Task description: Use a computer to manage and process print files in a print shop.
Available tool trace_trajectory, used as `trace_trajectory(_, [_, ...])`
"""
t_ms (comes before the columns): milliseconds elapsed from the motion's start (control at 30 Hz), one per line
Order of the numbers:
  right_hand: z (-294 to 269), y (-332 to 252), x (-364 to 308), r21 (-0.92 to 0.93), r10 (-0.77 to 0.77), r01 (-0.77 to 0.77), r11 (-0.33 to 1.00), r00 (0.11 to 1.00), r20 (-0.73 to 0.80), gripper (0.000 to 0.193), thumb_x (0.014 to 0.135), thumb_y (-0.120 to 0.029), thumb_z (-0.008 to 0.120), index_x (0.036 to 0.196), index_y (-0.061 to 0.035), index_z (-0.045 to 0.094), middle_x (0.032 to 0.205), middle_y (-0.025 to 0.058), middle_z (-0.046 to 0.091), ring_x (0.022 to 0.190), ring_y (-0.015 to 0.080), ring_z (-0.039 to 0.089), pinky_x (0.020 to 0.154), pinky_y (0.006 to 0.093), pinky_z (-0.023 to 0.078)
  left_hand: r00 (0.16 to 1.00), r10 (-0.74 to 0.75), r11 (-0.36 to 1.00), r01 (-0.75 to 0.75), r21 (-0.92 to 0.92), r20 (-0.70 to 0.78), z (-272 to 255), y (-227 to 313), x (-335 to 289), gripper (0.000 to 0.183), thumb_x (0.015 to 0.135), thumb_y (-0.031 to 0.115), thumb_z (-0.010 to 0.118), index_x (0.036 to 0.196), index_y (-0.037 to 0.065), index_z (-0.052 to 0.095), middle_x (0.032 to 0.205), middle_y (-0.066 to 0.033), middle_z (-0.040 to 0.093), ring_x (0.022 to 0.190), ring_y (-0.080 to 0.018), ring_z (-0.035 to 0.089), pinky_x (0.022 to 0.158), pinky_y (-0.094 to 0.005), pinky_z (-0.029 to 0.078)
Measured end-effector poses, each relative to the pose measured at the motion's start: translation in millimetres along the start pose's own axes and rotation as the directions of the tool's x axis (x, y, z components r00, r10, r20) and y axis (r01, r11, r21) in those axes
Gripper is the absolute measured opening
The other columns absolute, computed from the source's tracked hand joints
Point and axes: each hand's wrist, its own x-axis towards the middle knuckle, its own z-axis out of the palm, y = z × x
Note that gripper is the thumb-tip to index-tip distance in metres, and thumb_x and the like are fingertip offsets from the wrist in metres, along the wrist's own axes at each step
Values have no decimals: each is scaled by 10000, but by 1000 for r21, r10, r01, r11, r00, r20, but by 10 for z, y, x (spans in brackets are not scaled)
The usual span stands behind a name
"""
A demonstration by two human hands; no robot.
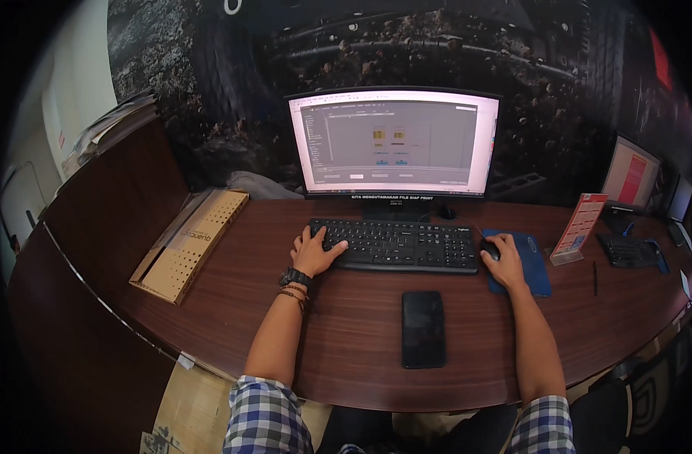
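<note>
My left hand (314, 253) rests on the left end of a black keyboard (395, 247), its fingers spread over the keys and the thumb stretched to the right. A dark watch and beaded bracelets circle that wrist. My right hand (506, 261) is curled over a black computer mouse (490, 250) on a blue mouse pad (534, 265), just right of the keyboard. Behind the keyboard stands a lit monitor (395, 144) with a grey program window and small yellow and blue shapes. A black phone (423, 330) lies dark-screened on the desk between my forearms.
A flat cardboard box (191, 250) lies at the left beside a wooden partition (111, 189) topped by stacked papers (115, 129). To the right are a red-and-white stand-up card (580, 227), a black pen (595, 278), a second keyboard (628, 250) and another monitor (632, 175).
</note>
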Motion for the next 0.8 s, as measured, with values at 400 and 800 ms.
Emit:
trace_trajectory(400, [-17,-7,6,21,-11,11,1000,1000,-16,411,845,-270,717,1210,-82,687,1256,144,566,1155,376,607,982,457,501,990,111,990,-118,75,89,-37,-145,337,991,815,773,633,1582,195,387,1653,-189,274,1467,-510,282,1186,-595,293])
trace_trajectory(800, [-23,-17,-21,23,-13,13,1000,999,-31,401,841,-272,718,1196,-88,695,1231,135,578,1143,372,612,977,461,508,982,73,991,-92,100,175,-84,-90,303,1052,797,798,619,1608,194,327,1669,-188,234,1501,-486,225,1194,-617,265])
